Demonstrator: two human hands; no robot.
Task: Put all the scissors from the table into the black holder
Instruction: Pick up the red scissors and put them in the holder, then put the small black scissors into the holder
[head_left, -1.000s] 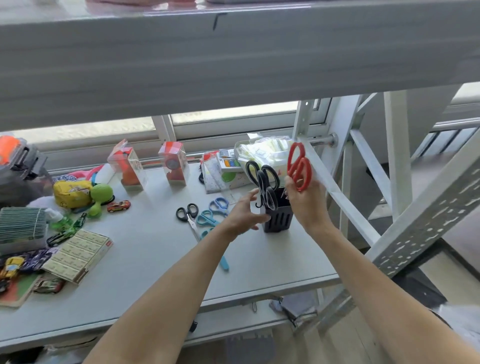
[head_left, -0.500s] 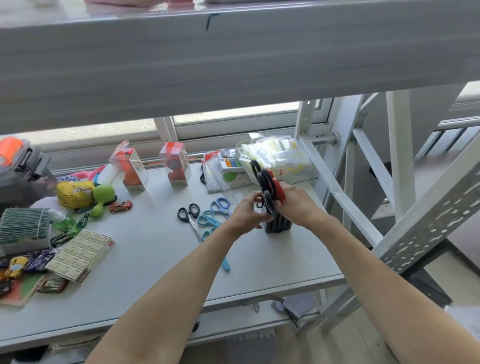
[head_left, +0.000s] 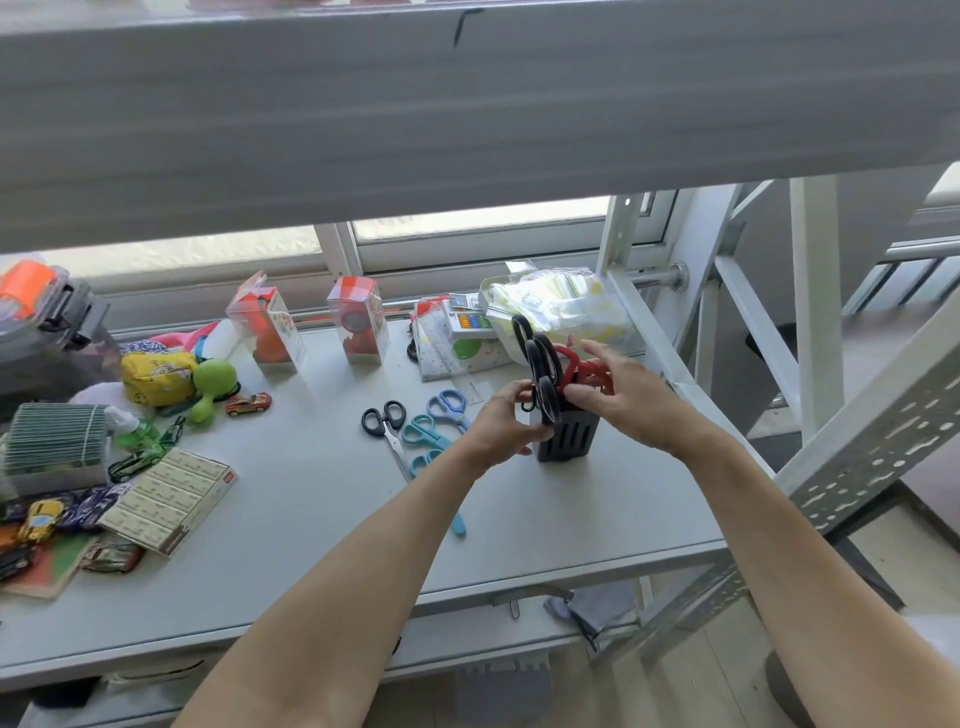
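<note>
The black holder (head_left: 567, 440) stands upright near the right end of the grey table (head_left: 311, 519). Black-handled scissors (head_left: 540, 358) stick up out of it. Red-handled scissors (head_left: 571, 364) sit in the holder beside them, blades down, and my right hand (head_left: 628, 400) grips their handles from the right. My left hand (head_left: 504, 418) clasps the holder's upper left side. On the table left of the holder lie small black scissors (head_left: 384, 420), teal scissors (head_left: 423, 435) and blue scissors (head_left: 450, 408). Another teal pair (head_left: 457, 519) is partly hidden under my left forearm.
Two clear toy boxes (head_left: 358, 319) and a plastic bag (head_left: 561, 306) line the back edge. Toy cars (head_left: 248, 404), a green toy (head_left: 213, 382), a yellow pouch (head_left: 156, 376) and a flat carton (head_left: 171, 499) crowd the left side. White shelf struts (head_left: 675, 364) rise right of the holder.
My right hand has brought the red scissors down from above the holder and into it. My left hand has stayed on the holder.
</note>
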